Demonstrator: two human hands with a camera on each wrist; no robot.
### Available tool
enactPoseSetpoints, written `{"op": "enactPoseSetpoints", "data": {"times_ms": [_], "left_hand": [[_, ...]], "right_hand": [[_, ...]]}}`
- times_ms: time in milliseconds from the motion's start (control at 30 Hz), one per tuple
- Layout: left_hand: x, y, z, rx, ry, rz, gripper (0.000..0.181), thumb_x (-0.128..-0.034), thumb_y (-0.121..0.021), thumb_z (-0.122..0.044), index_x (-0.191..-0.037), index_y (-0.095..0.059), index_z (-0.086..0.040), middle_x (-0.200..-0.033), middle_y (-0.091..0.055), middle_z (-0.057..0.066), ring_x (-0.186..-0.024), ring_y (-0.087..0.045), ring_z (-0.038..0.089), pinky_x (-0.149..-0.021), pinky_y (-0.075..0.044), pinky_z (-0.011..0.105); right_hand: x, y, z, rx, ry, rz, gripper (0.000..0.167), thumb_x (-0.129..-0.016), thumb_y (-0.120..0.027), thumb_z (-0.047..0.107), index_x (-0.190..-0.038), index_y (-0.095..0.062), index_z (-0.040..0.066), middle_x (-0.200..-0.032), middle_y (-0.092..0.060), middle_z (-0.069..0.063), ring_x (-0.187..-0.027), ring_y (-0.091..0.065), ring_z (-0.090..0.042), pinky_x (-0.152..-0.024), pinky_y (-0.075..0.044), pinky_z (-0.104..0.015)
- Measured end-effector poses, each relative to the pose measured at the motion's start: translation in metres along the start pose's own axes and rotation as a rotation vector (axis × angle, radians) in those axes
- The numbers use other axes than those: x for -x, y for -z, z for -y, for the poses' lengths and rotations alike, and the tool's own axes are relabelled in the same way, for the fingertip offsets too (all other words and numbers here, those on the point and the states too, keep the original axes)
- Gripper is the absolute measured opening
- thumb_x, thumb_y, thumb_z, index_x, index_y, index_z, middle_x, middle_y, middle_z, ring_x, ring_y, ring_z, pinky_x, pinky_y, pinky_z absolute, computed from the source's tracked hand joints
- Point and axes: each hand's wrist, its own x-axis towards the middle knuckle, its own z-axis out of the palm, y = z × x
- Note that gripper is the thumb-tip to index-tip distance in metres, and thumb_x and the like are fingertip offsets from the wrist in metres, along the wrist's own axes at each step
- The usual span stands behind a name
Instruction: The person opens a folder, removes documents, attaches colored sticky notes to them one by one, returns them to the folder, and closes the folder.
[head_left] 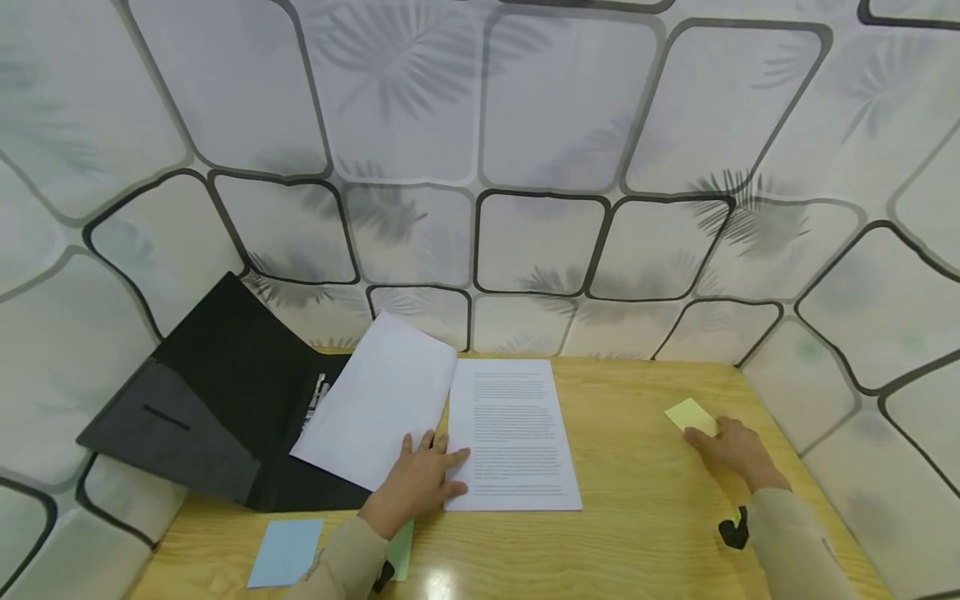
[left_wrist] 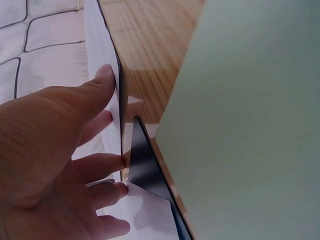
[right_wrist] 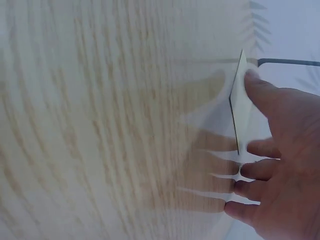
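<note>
head view: a yellow paper square [head_left: 686, 413] lies at the far left of the right hand [head_left: 738, 454], touching it, on the right part of the wooden table [head_left: 645, 533]. being about square, it has no clear long axis. the right hand is much the nearer; the left hand [head_left: 420, 483] lies well apart, fingers spread, where the printed paper [head_left: 513, 433] adjoins a white sheet [head_left: 378, 400]. the printed paper's long axis runs near to far. the white sheet lies askew on an open black folder [head_left: 213, 358]; a blue paper [head_left: 285, 552] lies near it, and a green paper [head_left: 402, 554] shows beside the left sleeve [head_left: 341, 562]. the print is too small to read; no brand or label is legible.

left wrist view: the thumb touches the printed paper's edge; the fingers are extended and grip nothing visible. the green paper fills the right side.

right wrist view: the yellow paper square appears nearly edge-on, thumb and forefinger against it, moderately apart; whether they pinch it cannot be told. no writing shows.
</note>
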Motion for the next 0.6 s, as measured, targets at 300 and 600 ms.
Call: {"op": "enactPoseSetpoints", "data": {"times_ms": [300, 600], "left_hand": [[-0.0040, -0.0013, 0.0011, -0.040, -0.013, -0.004, 0.059, -0.0939, -0.075, -0.049, -0.145, -0.067, -0.020, -0.153, -0.055, 0.027, -0.146, -0.047, 0.052, -0.117, -0.034, 0.076], [-0.0047, -0.0034, 0.0013, -0.055, 0.006, 0.010, 0.059, -0.0946, -0.074, -0.049, -0.146, -0.066, -0.021, -0.154, -0.055, 0.026, -0.147, -0.047, 0.050, -0.117, -0.034, 0.076]], "right_hand": [[-0.0040, -0.0052, -0.0015, 0.034, -0.052, -0.041, 0.102, -0.105, -0.044, 0.067, -0.146, -0.033, -0.025, -0.141, -0.043, -0.052, -0.121, -0.049, -0.070, -0.089, -0.052, -0.072], [0.0000, -0.0031, 0.0061, -0.124, -0.035, -0.005, 0.100, -0.098, -0.067, 0.060, -0.138, -0.036, -0.026, -0.141, -0.041, -0.052, -0.124, -0.046, -0.068, -0.098, -0.050, -0.068]]}}
